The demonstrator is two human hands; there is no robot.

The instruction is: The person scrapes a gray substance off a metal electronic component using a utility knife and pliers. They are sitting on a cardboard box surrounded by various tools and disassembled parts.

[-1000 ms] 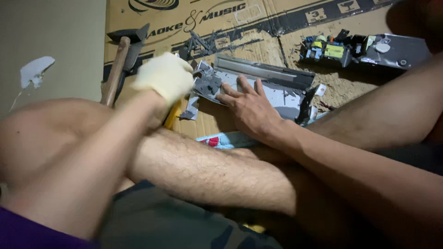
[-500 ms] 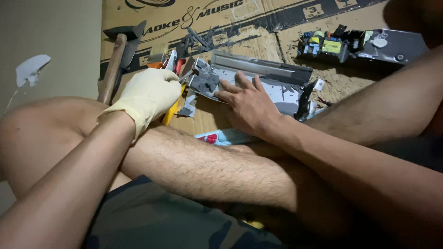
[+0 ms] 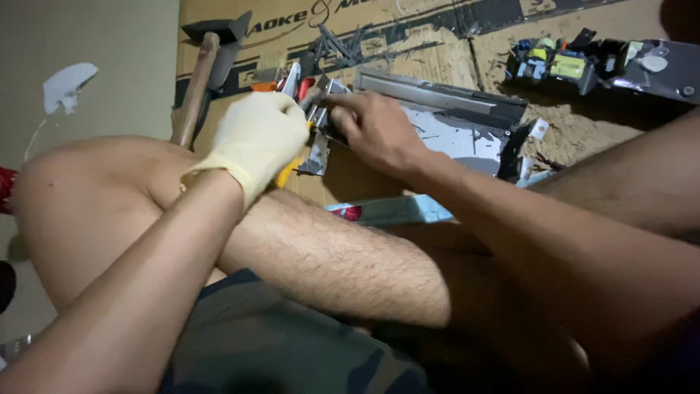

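Observation:
My left hand (image 3: 255,138) wears a pale yellow glove and is closed around a yellow-handled tool (image 3: 289,173), whose grey tip points up toward the left end of a grey metal chassis (image 3: 452,120). My bare right hand (image 3: 375,131) lies over that chassis, its fingers pinching the left end right beside the tool tip. The two hands almost touch. My bare legs cross below them and hide the chassis's near edge.
A wooden-handled hammer (image 3: 204,69) lies at the upper left on the brown cardboard sheet (image 3: 415,40). A circuit board with yellow parts (image 3: 558,62) sits at the upper right. Red and white small pieces (image 3: 297,82) lie behind the hands. A light-blue strip (image 3: 394,210) lies by my leg.
My gloved left hand has come down and right toward the chassis end. My right hand has slid left from lying flat on the chassis to pinching its left end.

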